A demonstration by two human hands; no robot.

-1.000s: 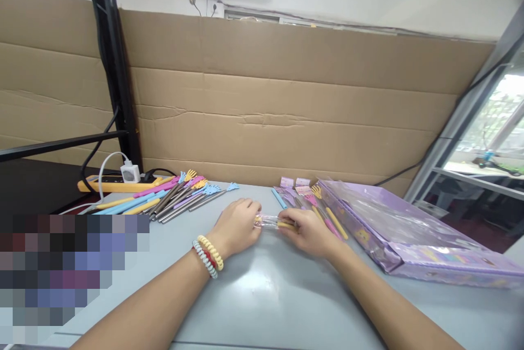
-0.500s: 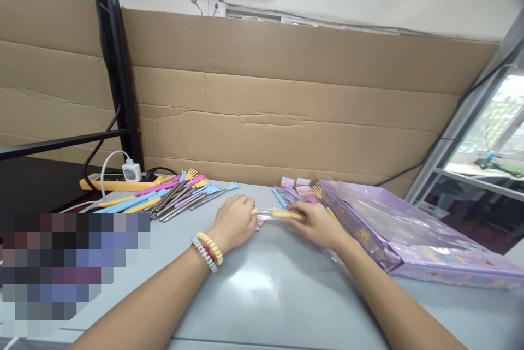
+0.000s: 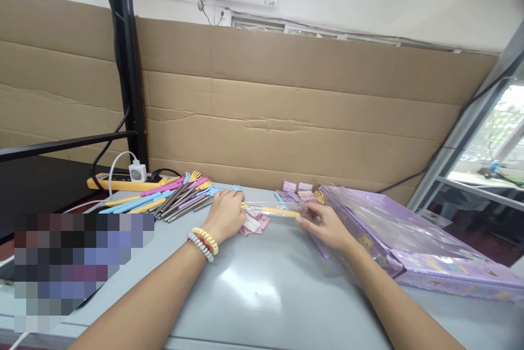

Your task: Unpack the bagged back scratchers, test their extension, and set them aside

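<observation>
A yellow back scratcher lies sideways between my hands, inside a clear plastic sleeve. My left hand is closed round its hand-shaped end, which the fingers mostly hide. At the handle end, my right hand pinches the sleeve between thumb and fingers. Small pink printed cards lie on the table beneath, beside my left hand. To the left is a pile of back scratchers with coloured handles, metal rods and little hand tips.
A purple display box with clear film stands at the right. Packaged pieces with printed card tops lie beside it. An orange power strip sits at the back left, by a black post. Cardboard lines the back.
The back scratcher's handle has slid left, further into the sleeve. My right fingers have moved from the handle to the sleeve's end. The pink cards show more, and the view has shifted slightly.
</observation>
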